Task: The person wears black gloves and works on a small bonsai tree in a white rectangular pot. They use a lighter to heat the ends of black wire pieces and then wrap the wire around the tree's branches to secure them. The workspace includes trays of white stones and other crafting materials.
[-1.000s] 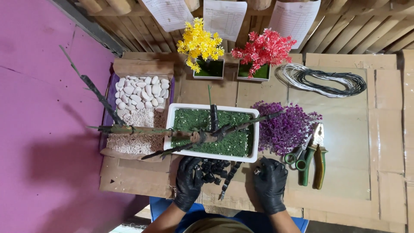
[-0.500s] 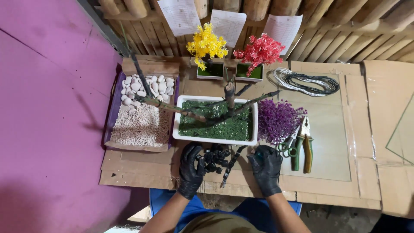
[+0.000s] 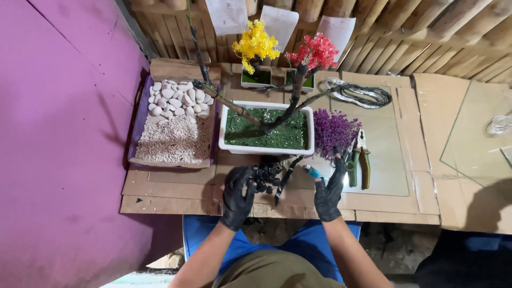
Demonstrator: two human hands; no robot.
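Purple wall [image 3: 64, 106], yellow flowers [image 3: 256, 44], red flowers [image 3: 316, 52], green-filled white tray [image 3: 229, 149], black-gloved left hand [image 3: 238, 196]

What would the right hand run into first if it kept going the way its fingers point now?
The right hand points up and away from the person, toward the purple flower clump. That clump looks first in line, the index fingertip already at its near edge. The green-handled pliers lie just to the side. Height above the board is unclear.

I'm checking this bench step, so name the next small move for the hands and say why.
Probably close the right hand on the small blue lighter lying just beside its fingers. The left hand already grips the dark wrapped branch piece, while the right is open and holds nothing.
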